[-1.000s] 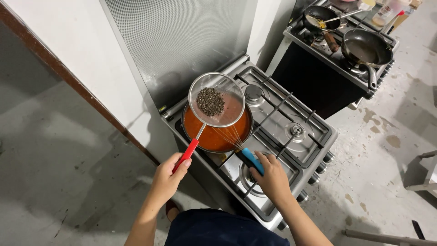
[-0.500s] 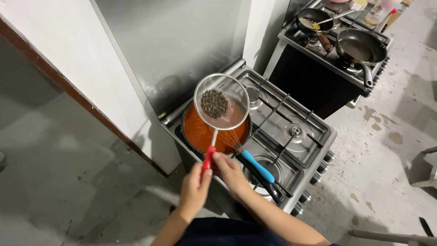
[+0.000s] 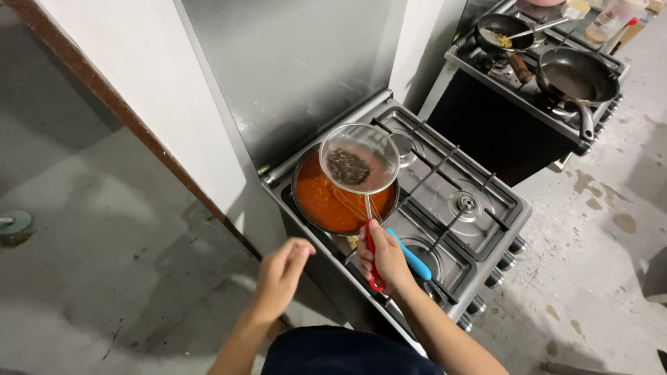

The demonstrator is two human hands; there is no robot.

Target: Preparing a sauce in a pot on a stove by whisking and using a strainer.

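Red strainer handle [image 3: 372, 260] now passed over to the right hand [image 3: 384, 262] — clenched around it together with the blue whisk handle [image 3: 412, 255]. Left hand [image 3: 281, 274] let go, open, empty, beside the stove [image 3: 451, 208]. Strainer [image 3: 359, 158] with dark bits held above the pot [image 3: 333, 201] of orange sauce — sieving now one-handed.

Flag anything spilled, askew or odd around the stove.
No spill shows on the stove. One oddity: the right hand grips both the red strainer handle and a blue-handled whisk over the pot. The left hand is empty.

packages: clear container [image 3: 606, 26], top right, behind far stove | labels, signs, screens: none
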